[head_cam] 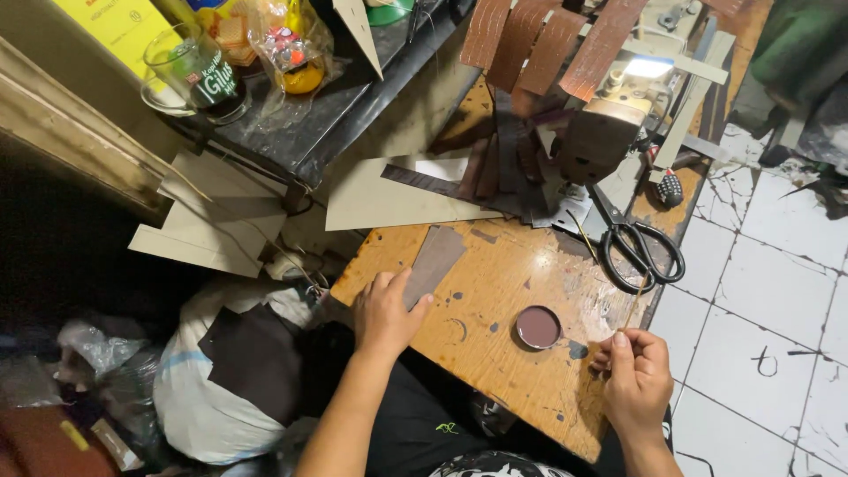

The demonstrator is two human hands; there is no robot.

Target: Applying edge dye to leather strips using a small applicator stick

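Note:
My left hand (386, 312) rests on the wooden worktable (495, 353), with thumb and fingers pinching the near end of a flat brown leather strip (435, 256) that lies on the tabletop. My right hand (633, 378) is at the table's near right edge, its fingers closed on a thin stick (638, 296) that points up toward the scissors. A small round tin of dark reddish-brown paste (538, 327) sits on the table between my hands.
Black-handled scissors (638, 249) lie at the right edge. A sewing machine (609, 124) draped with brown leather strips (548, 40) stands at the back, cardboard patterns (389, 199) beside it. A glass mug (199, 71) is on a dark shelf. White sack (208, 397) lies below; tiled floor (768, 300) on the right.

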